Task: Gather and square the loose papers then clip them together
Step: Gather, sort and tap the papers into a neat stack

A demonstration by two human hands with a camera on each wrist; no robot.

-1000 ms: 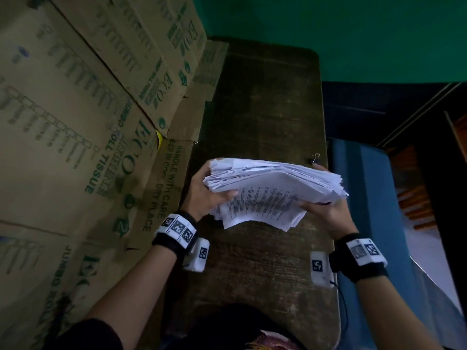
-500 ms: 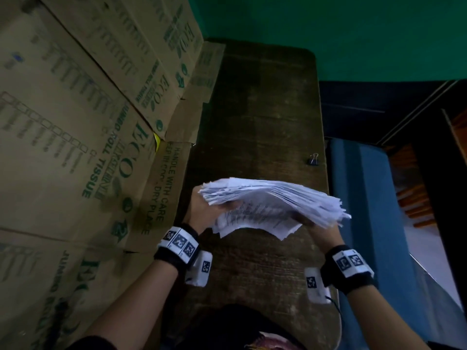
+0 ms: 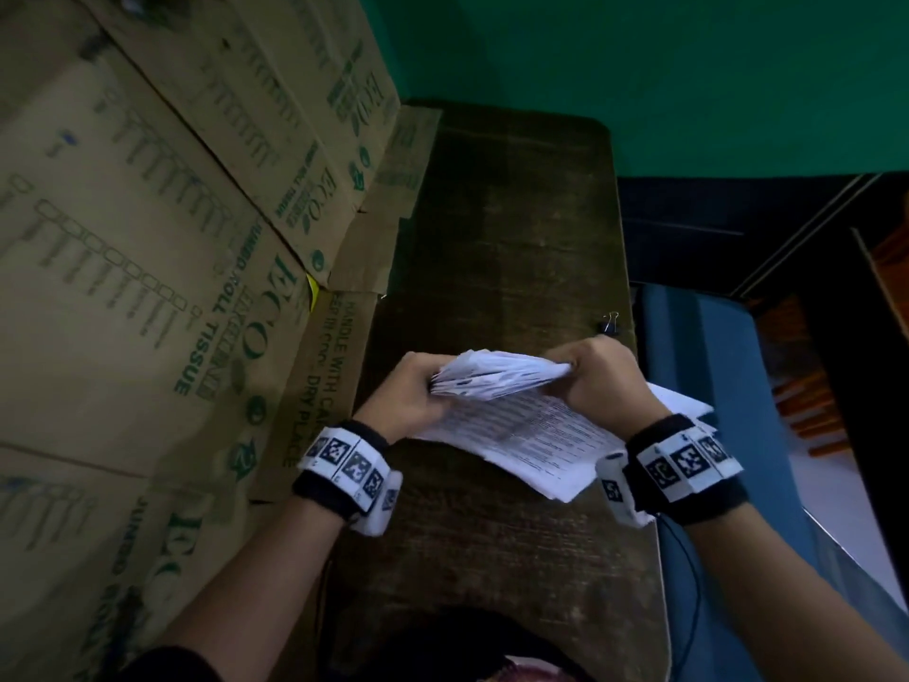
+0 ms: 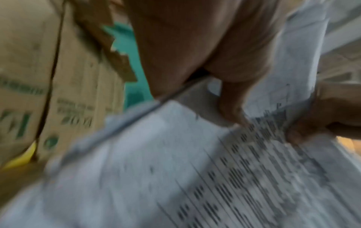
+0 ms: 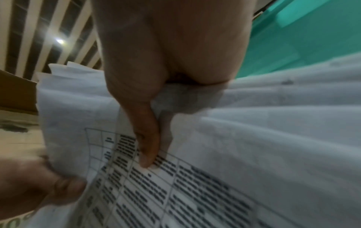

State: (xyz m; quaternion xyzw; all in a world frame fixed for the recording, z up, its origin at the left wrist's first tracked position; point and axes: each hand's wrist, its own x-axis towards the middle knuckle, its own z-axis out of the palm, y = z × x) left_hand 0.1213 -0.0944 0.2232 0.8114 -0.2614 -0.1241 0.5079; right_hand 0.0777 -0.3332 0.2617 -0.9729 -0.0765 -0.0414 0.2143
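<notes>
Change vs a second back: the paper stack point(image 3: 506, 411) was held flatter and higher between the hands, far edges fanned out. Now it was pulled lower and nearer the body, tipped with its far edge up, both hands bunched in on that edge. Half a second back the binder clip point(image 3: 610, 324) sat well clear beyond the stack; now it was just beyond the right knuckles, untouched, on the wooden table point(image 3: 516, 214)

Read: squaring was underway, not done. Far edge still ragged, sheets staggered at the near right corner. Clipping not started

Left hand point(image 3: 408, 396): fingers curled round the stack's left far corner. Left wrist view, blurred, showed the thumb point(image 4: 232, 111) on the printed top sheet, the rest of the fingers under the pile, hidden

Right hand point(image 3: 597, 381): fingers curled over the right far corner. Right wrist view showed the thumb point(image 5: 148, 146) pressed down onto the printed table on the top sheet, paper bunched up in the crook of the hand behind it

Stack relative to fingers: pinched between thumbs above and fingers below at both far corners, the bulk of it hanging back toward the wrists, near edge down close to the table. Couldn't tell if it touched

Cardboard boxes point(image 3: 172, 238) stood just outside the left hand
</notes>
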